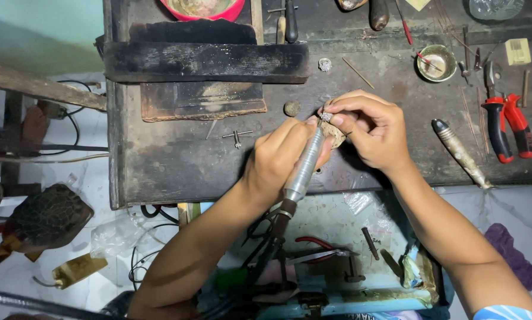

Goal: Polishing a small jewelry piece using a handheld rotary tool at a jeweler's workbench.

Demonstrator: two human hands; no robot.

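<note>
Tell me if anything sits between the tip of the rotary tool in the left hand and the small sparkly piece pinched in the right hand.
Nothing visible does. The left hand holds the rotary handpiece with its tip right at the small sparkly piece, which the right hand pinches at its fingertips. The rounded brown block lies just below, not between them.

Dim, greenish overall light, brightest on the left hand (278, 157) and right hand (370, 127), dark workbench (177, 160) murky, soft shadows, edges slightly blurred and curved

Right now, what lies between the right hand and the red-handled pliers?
In the head view, a metal handpiece lies on the dark bench between the right hand and the red-handled pliers.
</note>
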